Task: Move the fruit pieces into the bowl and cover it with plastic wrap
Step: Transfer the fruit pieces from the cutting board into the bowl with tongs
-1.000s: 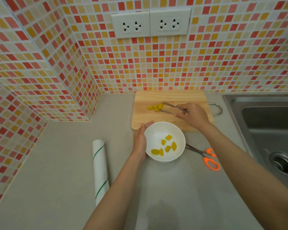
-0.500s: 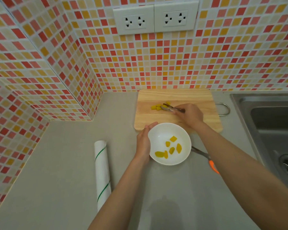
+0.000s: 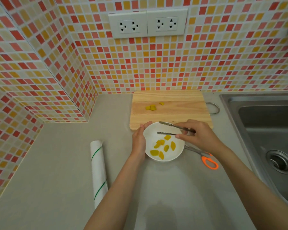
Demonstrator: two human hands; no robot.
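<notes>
Head camera, then. What do the hands have?

— Right hand (image 3: pixel 200 136) grips a pair of metal tongs (image 3: pixel 169 129) near their hinge end, fingers and thumb curled round the two arms. The tongs point left over the far half of the white bowl (image 3: pixel 176 154), their toothed tips spread apart with nothing between them.

— And the left?

— Left hand (image 3: pixel 140 140) lies flat against the bowl's left rim, fingers straight and together, fingertips reaching the near edge of the wooden cutting board (image 3: pixel 181 110). It touches the bowl rather than curling round it.

— Where is the fruit?

— In two lots. Yellow fruit pieces in the bowl (image 3: pixel 162 146) lie on its floor, towards the near side; I count about seven, though a couple overlap. The fruit pieces on the board (image 3: pixel 151 107) are a small cluster left of centre, with one more bit just to the right of them. The two lots are well apart.

— How does the bowl sit?

— On the grey counter (image 3: pixel 56 171), its far rim overlapping the board's near edge as seen from above. Whether it touches the board I cannot tell.

— The wrap?

— A white roll of plastic wrap (image 3: pixel 98 170) with thin green stripes lies on the counter left of the left forearm, lengthwise away from the viewer.

— Anything else?

— Scissors (image 3: pixel 206 159) with orange handles lie right of the bowl, partly under the right wrist. A steel sink (image 3: pixel 256 130) fills the right side, and two wall sockets (image 3: pixel 147 24) sit in the red and yellow tiles above the board.
</notes>
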